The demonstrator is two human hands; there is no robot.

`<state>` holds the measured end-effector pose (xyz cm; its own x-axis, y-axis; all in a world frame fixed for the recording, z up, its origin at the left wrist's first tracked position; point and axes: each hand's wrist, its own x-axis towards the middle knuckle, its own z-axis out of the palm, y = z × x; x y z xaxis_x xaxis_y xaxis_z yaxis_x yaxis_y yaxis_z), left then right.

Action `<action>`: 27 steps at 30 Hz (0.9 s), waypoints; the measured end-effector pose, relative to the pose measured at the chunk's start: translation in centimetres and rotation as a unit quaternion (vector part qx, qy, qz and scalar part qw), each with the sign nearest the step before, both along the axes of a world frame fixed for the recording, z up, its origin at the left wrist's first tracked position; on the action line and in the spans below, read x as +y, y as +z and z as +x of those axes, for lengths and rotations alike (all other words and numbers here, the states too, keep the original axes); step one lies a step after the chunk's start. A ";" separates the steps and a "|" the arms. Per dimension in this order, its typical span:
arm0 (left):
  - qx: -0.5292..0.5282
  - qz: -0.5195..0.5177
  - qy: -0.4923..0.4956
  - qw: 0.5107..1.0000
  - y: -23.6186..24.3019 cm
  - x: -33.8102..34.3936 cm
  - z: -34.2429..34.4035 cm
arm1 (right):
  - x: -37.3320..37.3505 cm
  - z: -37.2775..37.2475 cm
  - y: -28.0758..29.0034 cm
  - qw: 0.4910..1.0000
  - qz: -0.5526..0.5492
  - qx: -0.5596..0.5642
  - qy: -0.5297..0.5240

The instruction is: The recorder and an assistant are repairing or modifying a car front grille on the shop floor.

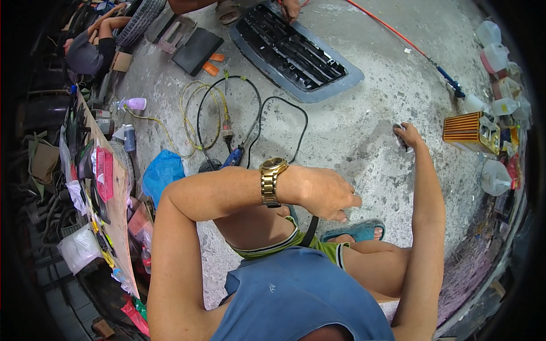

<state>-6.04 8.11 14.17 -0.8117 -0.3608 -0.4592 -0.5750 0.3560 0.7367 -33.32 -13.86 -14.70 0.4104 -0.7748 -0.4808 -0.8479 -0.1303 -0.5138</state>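
Observation:
My left hand (327,193), with a gold watch (273,181) on its wrist, hangs over my knees in midair. Its fingers are loosely bent with a gap at the thumb, and nothing shows in them. Out to the right, my right hand (409,136) reaches down to the concrete floor. Its fingers are closed around something small and dark, too small to name. Farther off lies a black slatted grille (290,48) in a grey frame. Another person's hand (290,9) rests at its far edge.
A blue power tool (232,158) lies with looped cords at centre left, near a blue plastic bag (163,175). An orange hose (392,29) crosses the far floor. A metal can (472,132) and several plastic jugs (496,177) line the right. A cluttered board (116,227) stands left.

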 end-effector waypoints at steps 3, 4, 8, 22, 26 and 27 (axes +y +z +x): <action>0.000 0.001 0.000 1.000 0.0 0.0 0.0 | 0.2 0.2 0.4 1.000 -0.003 -0.006 -0.001; -0.002 0.000 0.003 1.000 0.0 0.0 0.1 | 0.2 0.6 0.8 1.000 0.015 -0.006 -0.006; -0.001 -0.003 0.004 1.000 0.0 0.0 0.0 | 0.1 -0.2 0.1 1.000 0.009 -0.002 -0.009; -0.006 -0.007 -0.009 1.000 0.1 -0.1 -0.2 | -0.1 0.6 0.8 0.999 0.029 0.019 -0.001; -0.006 -0.006 -0.006 1.000 0.1 -0.1 -0.1 | 0.3 1.0 1.0 0.999 0.030 -0.006 -0.023; -0.004 -0.004 -0.004 1.000 0.1 -0.1 -0.1 | 0.3 1.0 1.0 0.999 0.030 -0.006 -0.023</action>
<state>-6.16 8.03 14.29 -0.8112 -0.3575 -0.4628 -0.5777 0.3672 0.7290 -32.32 -13.61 -13.75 0.3815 -0.7623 -0.5228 -0.8458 -0.0598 -0.5301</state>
